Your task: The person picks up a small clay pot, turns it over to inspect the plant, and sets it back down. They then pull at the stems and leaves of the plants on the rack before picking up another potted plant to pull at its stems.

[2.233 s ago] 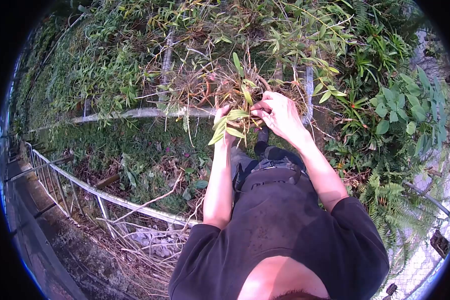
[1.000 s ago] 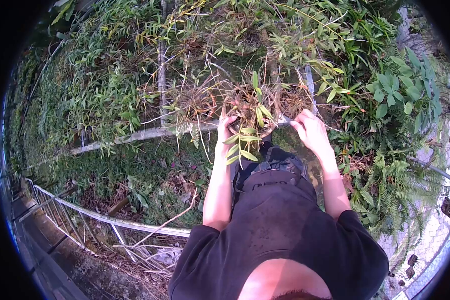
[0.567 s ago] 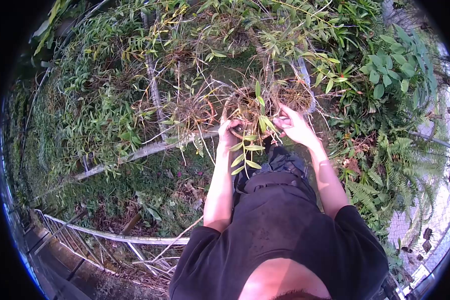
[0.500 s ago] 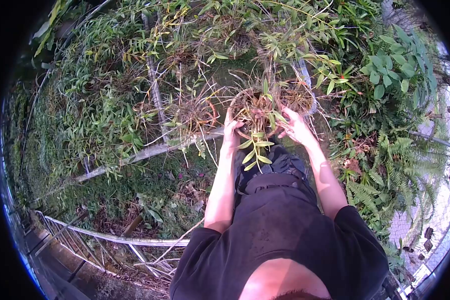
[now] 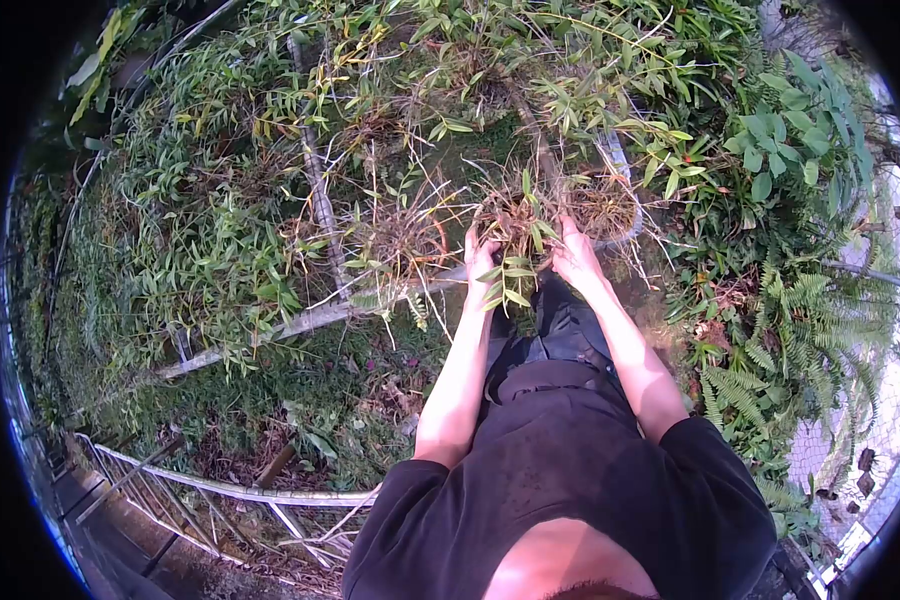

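Observation:
A potted plant (image 5: pixel 518 225) with thin dry stems and narrow green leaves is between my two hands, at arm's length in front of my legs. My left hand (image 5: pixel 482 262) grips its left side, the fingers partly behind it. On the right side, my right hand (image 5: pixel 576 260) presses against the plant's edge with fingers partly hidden among stems. Leaves hang down over the front and cover most of the pot. Just left is another dry-stemmed plant (image 5: pixel 400 235) with an orange-brown rim, and close on the right a similar one (image 5: pixel 605 205).
A pale horizontal rail (image 5: pixel 315 318) runs behind my left forearm, and a post (image 5: pixel 320 195) crosses the foliage at left. Dense leafy plants (image 5: pixel 200 220) fill the left side. Ferns (image 5: pixel 795 320) grow at right by a paved path (image 5: pixel 880 400). A white metal frame (image 5: pixel 240 490) stands lower left.
Both hands and the plant have moved slightly away from my body. My hands have come closer together, and my right hand's spread fingers have closed in on the plant's side.

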### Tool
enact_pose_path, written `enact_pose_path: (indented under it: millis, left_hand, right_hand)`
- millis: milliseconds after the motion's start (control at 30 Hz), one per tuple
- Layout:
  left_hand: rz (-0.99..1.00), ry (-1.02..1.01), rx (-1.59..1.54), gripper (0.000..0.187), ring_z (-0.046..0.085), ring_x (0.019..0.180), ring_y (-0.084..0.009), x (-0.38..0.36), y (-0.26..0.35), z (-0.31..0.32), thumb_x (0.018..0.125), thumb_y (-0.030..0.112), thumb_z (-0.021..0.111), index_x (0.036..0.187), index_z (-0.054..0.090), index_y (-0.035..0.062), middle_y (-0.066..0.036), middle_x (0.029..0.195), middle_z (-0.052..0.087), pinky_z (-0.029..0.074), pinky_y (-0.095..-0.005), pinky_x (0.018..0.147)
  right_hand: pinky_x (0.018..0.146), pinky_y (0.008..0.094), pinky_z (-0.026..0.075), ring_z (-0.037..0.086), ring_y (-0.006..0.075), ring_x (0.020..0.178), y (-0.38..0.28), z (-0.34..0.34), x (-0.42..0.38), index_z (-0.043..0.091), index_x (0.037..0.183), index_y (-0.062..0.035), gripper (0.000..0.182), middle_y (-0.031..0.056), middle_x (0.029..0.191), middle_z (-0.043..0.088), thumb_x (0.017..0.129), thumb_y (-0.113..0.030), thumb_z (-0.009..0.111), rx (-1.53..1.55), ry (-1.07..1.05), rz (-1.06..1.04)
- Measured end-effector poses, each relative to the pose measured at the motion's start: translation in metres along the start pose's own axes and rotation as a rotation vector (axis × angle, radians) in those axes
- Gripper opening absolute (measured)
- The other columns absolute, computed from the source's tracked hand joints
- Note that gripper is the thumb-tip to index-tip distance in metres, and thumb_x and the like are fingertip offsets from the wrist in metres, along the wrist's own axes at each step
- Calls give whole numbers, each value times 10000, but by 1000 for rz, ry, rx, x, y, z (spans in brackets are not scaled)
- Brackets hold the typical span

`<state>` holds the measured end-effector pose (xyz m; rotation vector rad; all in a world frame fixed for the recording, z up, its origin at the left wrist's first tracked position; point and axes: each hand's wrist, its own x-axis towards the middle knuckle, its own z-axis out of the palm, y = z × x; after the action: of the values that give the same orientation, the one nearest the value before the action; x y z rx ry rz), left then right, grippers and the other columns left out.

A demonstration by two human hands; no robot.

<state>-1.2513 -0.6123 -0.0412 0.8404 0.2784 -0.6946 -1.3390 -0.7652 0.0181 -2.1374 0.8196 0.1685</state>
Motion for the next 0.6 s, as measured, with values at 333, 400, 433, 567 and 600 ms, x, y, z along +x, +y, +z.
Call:
enact_pose_path:
  millis: [333,400,433,567,600]
  left_hand:
    - [-39,179,40,645,614,1166,-268,52,-23,-11,838,-98,430,1459,344,55,-141,1363,547,531,-384,983]
    - [-32,222,151,619,613,1160,-235,67,-37,-22,854,-86,446,1452,355,45,-127,1372,547,499,-350,1005]
    - [-10,211,162,611,614,1154,-215,67,-34,-19,853,-85,455,1444,373,44,-121,1369,553,479,-338,1020]
    - [-65,84,127,593,612,1151,-208,61,-20,-28,858,-84,470,1433,402,46,-113,1342,569,516,-351,983]
    - [-30,60,100,581,614,1145,-209,60,-24,-35,868,-87,479,1428,410,51,-109,1328,576,534,-356,961]
  right_hand:
    - [710,448,555,697,375,798,38,39,72,412,1407,9,588,247,848,685,851,-82,577,-114,25,25]
    - [626,447,550,687,357,713,68,56,90,371,1405,45,653,202,794,675,801,-50,599,-148,24,-69]
    - [621,450,545,681,360,706,58,52,91,365,1405,54,659,200,788,670,795,-44,597,-98,-21,-32]
    - [575,468,511,653,368,654,30,34,84,336,1395,103,617,188,717,638,834,-38,551,-26,-105,33]
    - [571,471,508,652,370,646,41,44,87,326,1398,109,604,192,701,634,849,-34,534,-49,-95,-12]
